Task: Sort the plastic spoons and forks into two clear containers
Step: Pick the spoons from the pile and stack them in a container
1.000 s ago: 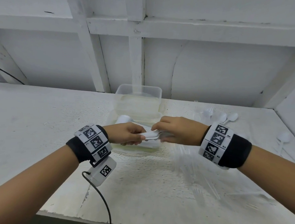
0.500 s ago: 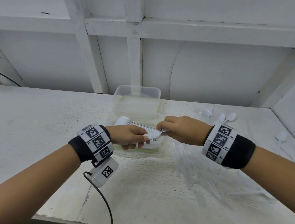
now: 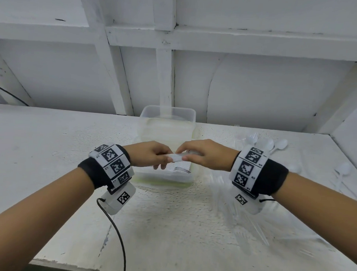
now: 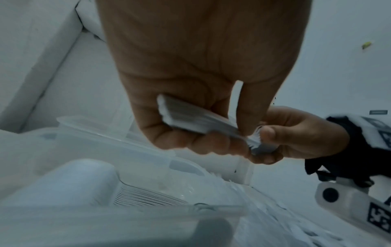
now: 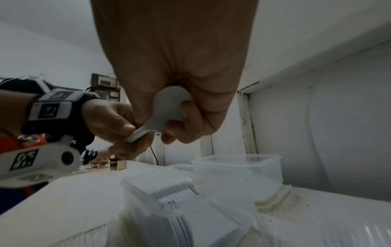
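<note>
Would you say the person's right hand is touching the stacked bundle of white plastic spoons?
Touching: in the right wrist view, the right hand curls its fingers around the bowl end of the bundle of white plastic spoons.

Between the left hand (image 3: 150,154) and right hand (image 3: 205,155), the nested white plastic spoons (image 3: 177,156) match the white rough worktop (image 3: 169,227), while black wristbands (image 3: 273,178) carry black-and-white square-patterned tags.

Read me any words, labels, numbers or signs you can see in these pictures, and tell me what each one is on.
No text can be read for certain.
Left wristband: black-and-white square code markers; tiny characters beside them, too small to read.
Right wristband: the same kind of markers, with tiny characters too small to read.
Left wrist camera housing: one code marker, no words.
Near clear container and far clear container: no labels visible.
</note>
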Available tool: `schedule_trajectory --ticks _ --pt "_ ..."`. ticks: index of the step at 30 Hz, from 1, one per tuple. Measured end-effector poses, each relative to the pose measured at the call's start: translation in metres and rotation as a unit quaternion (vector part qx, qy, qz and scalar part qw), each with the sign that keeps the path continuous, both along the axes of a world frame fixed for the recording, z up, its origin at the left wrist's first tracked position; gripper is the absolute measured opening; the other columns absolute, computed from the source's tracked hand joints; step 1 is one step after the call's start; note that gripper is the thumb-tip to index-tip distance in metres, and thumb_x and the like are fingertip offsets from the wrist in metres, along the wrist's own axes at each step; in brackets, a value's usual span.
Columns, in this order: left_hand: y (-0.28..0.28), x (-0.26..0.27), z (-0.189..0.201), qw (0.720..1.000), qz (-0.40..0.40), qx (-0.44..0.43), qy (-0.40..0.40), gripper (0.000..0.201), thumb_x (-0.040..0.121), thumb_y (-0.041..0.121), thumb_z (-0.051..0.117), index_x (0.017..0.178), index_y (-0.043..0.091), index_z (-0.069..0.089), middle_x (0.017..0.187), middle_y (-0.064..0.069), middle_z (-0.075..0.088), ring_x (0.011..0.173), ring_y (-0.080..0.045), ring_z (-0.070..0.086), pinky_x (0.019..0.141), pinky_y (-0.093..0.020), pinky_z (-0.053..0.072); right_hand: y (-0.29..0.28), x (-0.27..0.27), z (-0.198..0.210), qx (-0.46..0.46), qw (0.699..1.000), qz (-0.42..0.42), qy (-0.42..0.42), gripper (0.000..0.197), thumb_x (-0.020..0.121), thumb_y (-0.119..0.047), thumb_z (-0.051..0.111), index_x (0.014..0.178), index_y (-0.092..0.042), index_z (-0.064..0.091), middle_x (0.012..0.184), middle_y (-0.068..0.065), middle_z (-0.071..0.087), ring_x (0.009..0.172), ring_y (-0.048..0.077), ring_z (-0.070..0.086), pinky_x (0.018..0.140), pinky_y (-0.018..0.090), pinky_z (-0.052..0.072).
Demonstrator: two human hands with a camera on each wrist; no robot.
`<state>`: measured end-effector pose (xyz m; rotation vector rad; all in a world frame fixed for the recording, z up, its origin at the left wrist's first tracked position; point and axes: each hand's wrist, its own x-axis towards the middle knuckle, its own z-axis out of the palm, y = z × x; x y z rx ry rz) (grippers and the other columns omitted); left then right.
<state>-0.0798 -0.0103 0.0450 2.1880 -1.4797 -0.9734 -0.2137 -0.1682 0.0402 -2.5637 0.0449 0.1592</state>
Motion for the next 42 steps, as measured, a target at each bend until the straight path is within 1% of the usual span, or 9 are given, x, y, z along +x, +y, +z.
schedule_trajectory --ticks 4,8,12,18,23,27,32,38,42 --pt "0.009 0.015 0.000 0.990 0.094 -0.078 -0.075 0.026 0.098 0.028 0.043 0.116 0.017 0.059 0.104 0.006 0.059 0.097 -0.010 0.052 0.081 -0.021 0.036 -0.002 0.016 -0.004 0.027 0.999 -0.024 0.002 0.026 0.096 -0.029 0.048 0.119 -0.020 0.056 0.116 0.000 0.062 0.101 0.010 0.053 0.086 0.023 0.038" --pt "0.020 0.043 -0.014 0.943 0.271 -0.167 -0.095 0.029 0.098 0.019 0.044 0.122 0.008 0.056 0.121 -0.006 0.057 0.108 -0.016 0.052 0.086 -0.022 0.035 -0.003 0.032 -0.016 0.046 0.998 -0.049 0.022 0.029 0.097 -0.029 0.047 0.123 -0.018 0.053 0.125 0.003 0.059 0.116 0.016 0.052 0.090 0.021 0.035" --pt "0.025 0.060 -0.037 0.927 0.358 -0.082 -0.073 0.041 0.096 0.022 0.046 0.135 0.008 0.042 0.131 -0.015 0.051 0.116 -0.029 0.051 0.095 -0.034 0.040 0.003 0.048 -0.033 0.034 0.997 -0.059 0.033 0.030 0.098 -0.028 0.044 0.127 -0.019 0.049 0.127 0.007 0.057 0.119 0.020 0.051 0.093 0.026 0.036" --pt "0.022 0.059 -0.053 0.920 0.387 -0.062 0.011 0.040 0.097 0.015 0.043 0.136 0.007 0.041 0.126 -0.017 0.054 0.108 -0.033 0.056 0.092 -0.047 0.049 0.013 0.061 -0.042 -0.004 0.995 -0.024 0.096 0.030 0.099 -0.024 0.041 0.127 -0.012 0.045 0.125 0.013 0.056 0.114 0.027 0.052 0.090 0.027 0.035" --pt "0.022 0.062 -0.059 0.911 0.405 -0.076 0.022 0.037 0.097 0.009 0.042 0.133 0.006 0.044 0.117 -0.020 0.058 0.092 -0.028 0.057 0.084 -0.043 0.053 0.015 0.063 -0.044 -0.034 0.990 -0.005 0.137 0.029 0.099 -0.025 0.040 0.127 -0.015 0.042 0.122 0.013 0.057 0.109 0.026 0.053 0.084 0.026 0.034" --pt "0.023 0.062 -0.062 0.910 0.405 -0.081 0.018 0.036 0.097 0.010 0.042 0.132 0.006 0.045 0.118 -0.018 0.057 0.092 -0.027 0.057 0.083 -0.043 0.054 0.016 0.062 -0.053 -0.059 0.987 -0.005 0.148 0.027 0.098 -0.029 0.042 0.124 -0.020 0.042 0.099 0.006 0.059 0.086 0.021 0.051 0.074 0.026 0.033" --pt "0.022 0.063 -0.064 0.908 0.411 -0.083 0.018 0.036 0.097 0.009 0.043 0.133 0.007 0.044 0.120 -0.018 0.056 0.091 -0.025 0.057 0.078 -0.038 0.053 0.017 0.063 -0.052 -0.089 0.987 0.004 0.138 0.028 0.095 -0.025 0.048 0.122 -0.015 0.051 0.117 0.009 0.054 0.106 0.025 0.053 0.082 0.027 0.035" --pt "0.023 0.064 -0.065 0.908 0.411 -0.078 0.023 0.038 0.095 0.005 0.043 0.133 0.008 0.044 0.122 -0.018 0.055 0.094 -0.026 0.055 0.074 -0.034 0.052 0.014 0.064 -0.045 -0.087 0.988 0.008 0.127 0.029 0.096 -0.016 0.045 0.121 -0.011 0.059 0.124 0.006 0.058 0.114 0.021 0.052 0.088 0.022 0.035" --pt "0.023 0.064 -0.064 0.909 0.408 -0.076 0.022 0.040 0.094 0.002 0.042 0.134 0.009 0.044 0.120 -0.018 0.056 0.091 -0.025 0.055 0.069 -0.032 0.050 0.013 0.065 -0.043 -0.089 0.990 -0.005 0.113 0.028 0.096 -0.015 0.045 0.114 -0.006 0.064 0.120 0.006 0.063 0.112 0.022 0.054 0.094 0.028 0.039"
